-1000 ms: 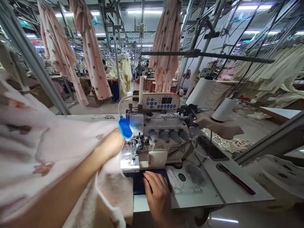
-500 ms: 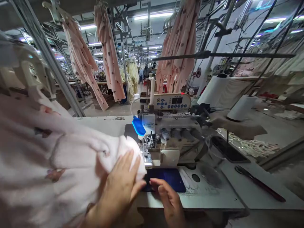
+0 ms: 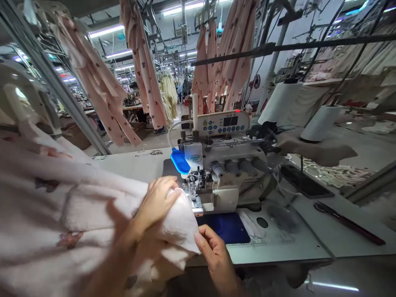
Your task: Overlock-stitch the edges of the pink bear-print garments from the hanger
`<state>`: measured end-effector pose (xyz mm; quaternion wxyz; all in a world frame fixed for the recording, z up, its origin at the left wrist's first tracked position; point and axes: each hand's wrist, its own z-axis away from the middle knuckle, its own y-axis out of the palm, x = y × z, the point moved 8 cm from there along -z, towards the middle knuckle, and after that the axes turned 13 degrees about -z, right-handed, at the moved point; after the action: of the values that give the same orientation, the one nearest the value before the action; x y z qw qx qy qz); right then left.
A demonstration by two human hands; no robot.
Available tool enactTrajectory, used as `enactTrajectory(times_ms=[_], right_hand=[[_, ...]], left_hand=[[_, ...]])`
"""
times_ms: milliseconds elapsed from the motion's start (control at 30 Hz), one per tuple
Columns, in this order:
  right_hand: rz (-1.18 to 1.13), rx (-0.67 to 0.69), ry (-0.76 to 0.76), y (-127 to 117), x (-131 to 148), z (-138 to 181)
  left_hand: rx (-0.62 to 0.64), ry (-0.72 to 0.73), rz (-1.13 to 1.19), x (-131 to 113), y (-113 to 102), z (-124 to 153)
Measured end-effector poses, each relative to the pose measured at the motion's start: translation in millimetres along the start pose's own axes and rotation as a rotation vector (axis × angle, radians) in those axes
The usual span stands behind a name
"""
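Note:
A pale pink printed garment lies bunched across the left of the table and over my left arm. My left hand grips a fold of it just left of the presser foot of the white overlock sewing machine. My right hand pinches the fabric's lower corner in front of the machine, beside a dark blue plate set in the table.
Thread cones stand behind the machine on the right, and a control panel sits above it. Dark scissors lie on the white table at right. Pink garments hang overhead on rails.
My left hand has shifted up on the fabric and curled round a fold near the presser foot. My right hand has moved onto the fabric's corner. The view has tilted slightly.

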<state>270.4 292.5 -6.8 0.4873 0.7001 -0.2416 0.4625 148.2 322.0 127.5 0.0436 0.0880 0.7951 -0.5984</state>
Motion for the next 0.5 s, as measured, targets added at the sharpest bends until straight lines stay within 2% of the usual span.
enactTrajectory(times_ms=[100,200,333,433,500], right_hand=[[-0.089,0.049,0.038,1.7,0.2,5.4],[-0.249,0.181,0.103,15.3,-3.0,12.3],[-0.337,0.3,0.178,36.6,-10.0,21.1],[-0.354,0.322,0.238,47.4,-15.1,25.5],[-0.401,0.306,0.287,50.7,-18.2,27.8]], left_hand=[[-0.023,-0.182,0.264,12.1,-4.2,27.1],[-0.13,-0.406,0.499,34.4,-10.9,70.7],[-0.268,-0.639,0.78,61.0,-6.1,119.6],[-0.398,-0.666,0.769,72.9,-9.2,139.1],[-0.418,-0.626,0.705,74.2,-12.3,143.9]])
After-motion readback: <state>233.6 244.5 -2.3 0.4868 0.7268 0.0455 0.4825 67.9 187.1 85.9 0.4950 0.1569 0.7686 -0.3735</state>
